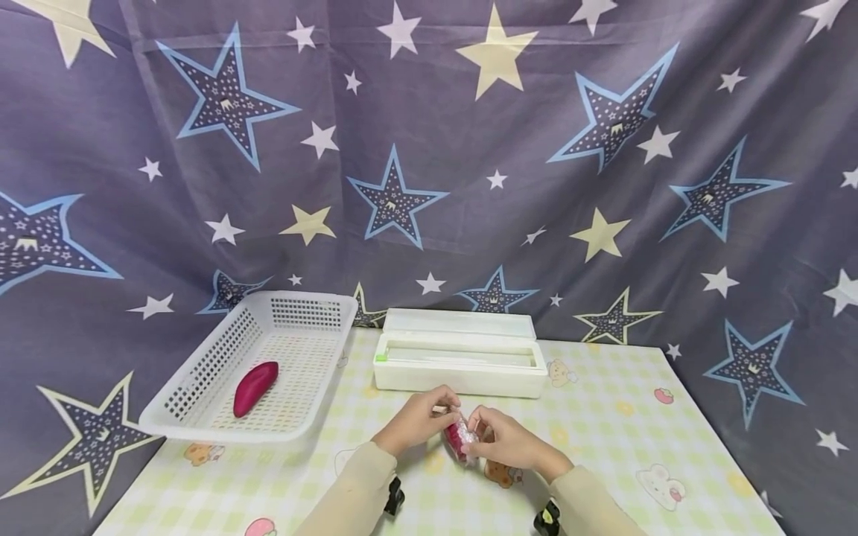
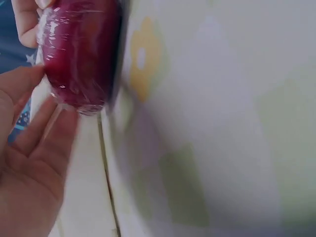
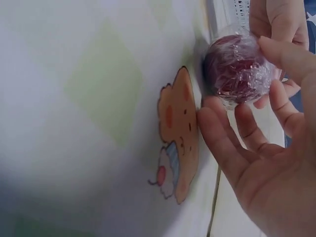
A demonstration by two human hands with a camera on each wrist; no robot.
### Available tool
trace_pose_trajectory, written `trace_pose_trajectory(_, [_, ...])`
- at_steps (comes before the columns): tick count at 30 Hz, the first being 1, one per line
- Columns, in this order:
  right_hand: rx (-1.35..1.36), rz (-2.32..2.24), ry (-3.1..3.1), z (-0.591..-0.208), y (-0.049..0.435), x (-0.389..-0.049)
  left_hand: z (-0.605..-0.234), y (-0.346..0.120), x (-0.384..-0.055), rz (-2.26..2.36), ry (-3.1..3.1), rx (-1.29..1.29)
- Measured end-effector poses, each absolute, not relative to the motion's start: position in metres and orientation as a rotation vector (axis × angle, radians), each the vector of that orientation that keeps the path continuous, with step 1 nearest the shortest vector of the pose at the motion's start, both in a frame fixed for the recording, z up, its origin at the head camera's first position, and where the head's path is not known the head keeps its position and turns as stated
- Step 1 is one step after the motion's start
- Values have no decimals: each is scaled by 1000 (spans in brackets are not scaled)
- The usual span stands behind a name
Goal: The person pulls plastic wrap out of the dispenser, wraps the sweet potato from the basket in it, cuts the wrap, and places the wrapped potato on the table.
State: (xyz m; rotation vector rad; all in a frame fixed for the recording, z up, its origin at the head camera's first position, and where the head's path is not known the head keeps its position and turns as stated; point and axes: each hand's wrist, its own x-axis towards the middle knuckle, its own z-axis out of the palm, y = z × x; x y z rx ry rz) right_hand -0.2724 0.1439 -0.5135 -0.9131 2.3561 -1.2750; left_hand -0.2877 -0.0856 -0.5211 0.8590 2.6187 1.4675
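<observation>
A purple-red sweet potato [image 1: 456, 441] wrapped in shiny cling film lies low over the table between my two hands. My left hand [image 1: 421, 419] holds its far left part, thumb and fingertips pressed to the film in the left wrist view. Around the near right end, the fingers and thumb of my right hand [image 1: 512, 443] curl and pinch. Crinkled film covers the rounded end of the sweet potato [image 3: 239, 69] in the right wrist view. Just beyond the hands stands a long white cling film box [image 1: 462, 377], its lid raised at the back.
To the left, a white plastic basket [image 1: 322, 387] holds one bare purple-red sweet potato [image 1: 255, 388]. A checked cloth with cartoon prints covers the table [image 1: 603, 424]. A star-patterned curtain [image 1: 442, 223] hangs behind and at both sides.
</observation>
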Motion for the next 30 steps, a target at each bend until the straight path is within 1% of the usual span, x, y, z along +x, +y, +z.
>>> trace_pose_trajectory(11, [-823, -1288, 2362, -514, 146, -271, -518, -100, -285, 1316, 2638, 825])
trace_pose_trajectory(19, [-846, -1292, 2387, -509, 147, -271, -523, -105, -287, 1260, 2680, 923])
trace_pose_trajectory(25, [-890, -1253, 2419, -510, 153, -273, -525, -107, -285, 1203, 2677, 912])
trace_pose_trajectory(30, [-870, -1231, 2437, -513, 157, -275, -526, -110, -285, 1183, 2662, 903])
